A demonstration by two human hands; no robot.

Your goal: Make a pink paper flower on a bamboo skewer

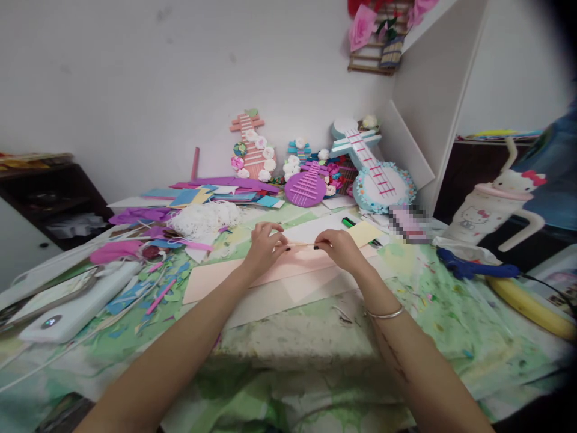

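Observation:
Between my hands runs a thin peach paper strip [301, 243], rolled or folded narrow, held just above the table. The fingertips of my left hand [267, 245] pinch its left end, and those of my right hand [340, 245] pinch the right end. Beneath them lies a long peach sheet [216, 279], with a paler translucent sheet [270, 300] nearer to me. A white sheet [309, 225] is just behind my hands. To the right of my right hand are a pale yellow paper [364, 233] and a green marker [348, 222].
Paper lutes stand at the wall: a pink one [252, 153], a purple one [302, 191], a blue-white one [376, 182]. At left are white string [205, 218] and a white phone-like device [81, 307]; at right, a blue glue gun [473, 266], a banana [527, 304], a cup [480, 218].

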